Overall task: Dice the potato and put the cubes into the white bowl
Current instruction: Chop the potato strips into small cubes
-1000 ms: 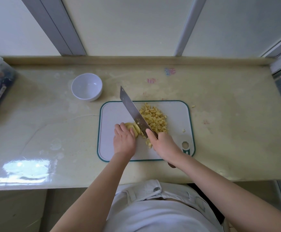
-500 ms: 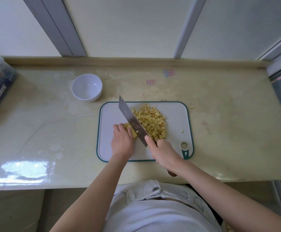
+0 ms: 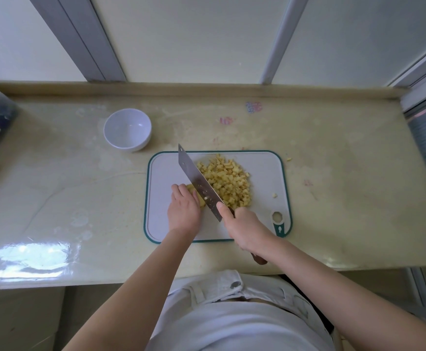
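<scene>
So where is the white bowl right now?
In the head view the white bowl sits on the counter left of centre, just beyond the far-left corner of the cutting board, apart from it.

glossy stone-look counter (image 3: 54,188), shiny metal cleaver (image 3: 196,182)

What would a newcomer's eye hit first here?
The big cleaver in the right hand, angled across the white cutting board, with a heap of yellow potato cubes just right of the blade. The left hand holds the uncut potato piece just left of it. The white bowl sits empty on the counter beyond the board's far-left corner.
</scene>
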A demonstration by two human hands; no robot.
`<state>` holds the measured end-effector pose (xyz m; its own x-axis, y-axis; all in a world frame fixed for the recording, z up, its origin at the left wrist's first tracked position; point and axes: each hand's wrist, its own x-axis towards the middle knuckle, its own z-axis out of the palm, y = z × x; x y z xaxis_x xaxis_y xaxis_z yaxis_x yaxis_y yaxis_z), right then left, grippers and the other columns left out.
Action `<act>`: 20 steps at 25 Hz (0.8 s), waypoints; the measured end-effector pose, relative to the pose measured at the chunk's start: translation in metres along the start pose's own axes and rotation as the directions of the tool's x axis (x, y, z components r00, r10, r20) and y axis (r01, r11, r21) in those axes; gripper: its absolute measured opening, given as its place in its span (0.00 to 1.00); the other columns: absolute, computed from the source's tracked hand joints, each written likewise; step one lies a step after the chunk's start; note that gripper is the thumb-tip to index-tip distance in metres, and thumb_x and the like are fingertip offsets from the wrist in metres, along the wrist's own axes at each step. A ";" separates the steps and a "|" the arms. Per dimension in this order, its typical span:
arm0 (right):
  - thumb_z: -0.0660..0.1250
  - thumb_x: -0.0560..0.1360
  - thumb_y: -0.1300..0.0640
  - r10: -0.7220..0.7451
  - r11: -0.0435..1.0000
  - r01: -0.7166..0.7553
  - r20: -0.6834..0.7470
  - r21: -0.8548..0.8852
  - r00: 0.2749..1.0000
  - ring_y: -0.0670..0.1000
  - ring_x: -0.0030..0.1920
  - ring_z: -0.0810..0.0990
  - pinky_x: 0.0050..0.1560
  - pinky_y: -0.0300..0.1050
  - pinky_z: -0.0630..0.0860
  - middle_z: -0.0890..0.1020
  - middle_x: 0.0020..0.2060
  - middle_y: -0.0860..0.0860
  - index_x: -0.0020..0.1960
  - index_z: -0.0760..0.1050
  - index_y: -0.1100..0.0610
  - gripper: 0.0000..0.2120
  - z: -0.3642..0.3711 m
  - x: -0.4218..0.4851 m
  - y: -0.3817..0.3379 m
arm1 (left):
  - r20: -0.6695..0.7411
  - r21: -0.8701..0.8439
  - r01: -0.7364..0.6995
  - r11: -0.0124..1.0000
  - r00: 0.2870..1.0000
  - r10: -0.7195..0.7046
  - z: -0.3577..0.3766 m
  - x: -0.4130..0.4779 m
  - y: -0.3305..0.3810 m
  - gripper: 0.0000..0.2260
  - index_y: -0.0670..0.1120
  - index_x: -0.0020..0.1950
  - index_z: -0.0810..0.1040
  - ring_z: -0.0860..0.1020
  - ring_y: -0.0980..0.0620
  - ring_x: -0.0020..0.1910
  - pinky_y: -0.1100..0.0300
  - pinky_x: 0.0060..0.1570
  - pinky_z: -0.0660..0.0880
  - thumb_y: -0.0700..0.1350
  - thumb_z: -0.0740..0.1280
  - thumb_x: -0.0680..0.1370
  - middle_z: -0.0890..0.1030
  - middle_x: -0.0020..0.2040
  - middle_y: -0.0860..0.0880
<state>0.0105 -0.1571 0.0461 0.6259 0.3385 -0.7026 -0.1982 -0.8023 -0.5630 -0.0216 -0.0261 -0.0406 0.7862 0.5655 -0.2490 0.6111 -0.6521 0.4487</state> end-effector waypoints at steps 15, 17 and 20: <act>0.49 0.81 0.40 -0.014 0.999 0.015 0.043 -0.031 0.999 0.51 0.24 0.65 0.31 0.43 0.65 0.67 0.25 0.52 0.30 0.62 0.56 0.27 -0.002 0.012 -0.016 | 0.012 0.052 0.000 0.999 1.000 0.000 -0.001 0.001 0.002 0.13 0.37 0.58 0.65 0.72 0.42 0.49 0.55 0.38 0.66 0.45 0.49 0.83 0.67 0.56 0.40; 0.49 0.81 0.40 0.009 1.000 -0.008 0.065 -0.014 0.998 0.51 0.24 0.64 0.29 0.43 0.64 0.65 0.24 0.51 0.30 0.60 0.55 0.26 -0.005 0.007 -0.010 | 0.010 0.044 0.006 0.999 1.000 -0.006 -0.001 0.001 0.001 0.13 0.37 0.58 0.65 0.72 0.42 0.49 0.55 0.38 0.67 0.45 0.49 0.83 0.67 0.55 0.40; 0.50 0.81 0.40 0.017 0.999 -0.015 0.052 -0.045 0.998 0.52 0.26 0.65 0.34 0.45 0.66 0.66 0.26 0.51 0.31 0.62 0.55 0.26 -0.006 -0.002 -0.002 | 0.008 0.010 0.009 1.000 1.000 -0.009 0.000 0.001 0.001 0.13 0.37 0.57 0.66 0.72 0.42 0.49 0.53 0.40 0.70 0.46 0.49 0.83 0.67 0.55 0.40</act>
<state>0.0138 -0.1590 0.0515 0.5822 0.3498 -0.7339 -0.1736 -0.8284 -0.5325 -0.0202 -0.0259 -0.0404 0.7812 0.5674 -0.2603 0.6193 -0.6518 0.4378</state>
